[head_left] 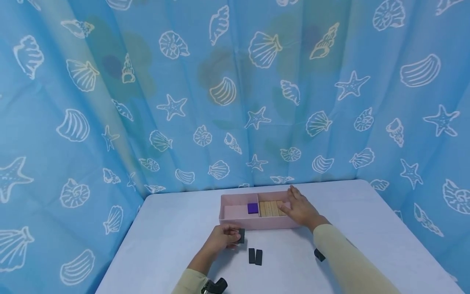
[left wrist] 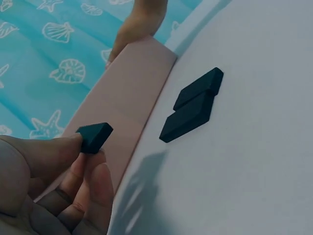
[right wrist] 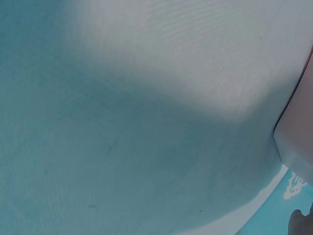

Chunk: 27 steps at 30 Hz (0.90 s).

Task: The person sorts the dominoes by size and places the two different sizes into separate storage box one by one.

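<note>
In front of a pink two-compartment box (head_left: 249,223), my left hand (head_left: 221,237) pinches a small black block (left wrist: 94,137) between thumb and fingers, above the table. Two more black blocks (head_left: 258,257) lie side by side on the cloth, nearer to me. My right hand (head_left: 302,207) lies over the box's right end with its fingers stretched out. A purple block (head_left: 252,208) sits in the left compartment against the divider. Several light wooden pieces (head_left: 269,208) stand in a row in the right compartment, partly hidden by the right hand.
A white cloth (head_left: 169,237) covers the table. Behind it hangs a blue curtain (head_left: 235,122) with white shell prints, close to the table's far edge. The right wrist view shows mostly shaded cloth and a corner of the box (right wrist: 298,132).
</note>
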Each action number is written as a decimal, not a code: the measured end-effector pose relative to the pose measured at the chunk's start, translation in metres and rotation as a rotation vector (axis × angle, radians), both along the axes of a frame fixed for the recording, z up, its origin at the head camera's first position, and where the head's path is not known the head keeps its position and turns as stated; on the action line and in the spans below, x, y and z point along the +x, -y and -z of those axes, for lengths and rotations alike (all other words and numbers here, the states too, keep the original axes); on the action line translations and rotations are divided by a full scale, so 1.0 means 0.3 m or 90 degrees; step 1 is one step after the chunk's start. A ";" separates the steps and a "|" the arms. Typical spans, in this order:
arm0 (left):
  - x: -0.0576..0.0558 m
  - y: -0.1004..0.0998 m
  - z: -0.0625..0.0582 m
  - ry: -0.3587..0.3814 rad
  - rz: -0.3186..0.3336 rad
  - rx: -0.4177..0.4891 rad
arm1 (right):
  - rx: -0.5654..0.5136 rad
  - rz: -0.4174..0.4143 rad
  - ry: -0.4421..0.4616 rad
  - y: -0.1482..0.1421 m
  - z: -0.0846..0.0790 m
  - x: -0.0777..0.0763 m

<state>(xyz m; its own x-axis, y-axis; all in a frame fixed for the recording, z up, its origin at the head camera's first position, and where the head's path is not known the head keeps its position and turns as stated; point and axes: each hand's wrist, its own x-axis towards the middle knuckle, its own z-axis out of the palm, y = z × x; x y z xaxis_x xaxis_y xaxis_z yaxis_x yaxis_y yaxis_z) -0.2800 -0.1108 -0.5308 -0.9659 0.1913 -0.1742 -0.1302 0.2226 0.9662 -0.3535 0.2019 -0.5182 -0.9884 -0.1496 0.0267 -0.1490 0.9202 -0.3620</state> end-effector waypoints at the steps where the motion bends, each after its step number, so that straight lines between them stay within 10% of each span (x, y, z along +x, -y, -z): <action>1: 0.002 0.002 -0.003 -0.001 0.001 0.006 | -0.001 0.000 0.005 -0.001 0.004 0.001; 27: -0.110 0.009 -0.156 -0.061 -0.027 0.039 | 0.005 -0.006 0.012 -0.005 -0.009 -0.008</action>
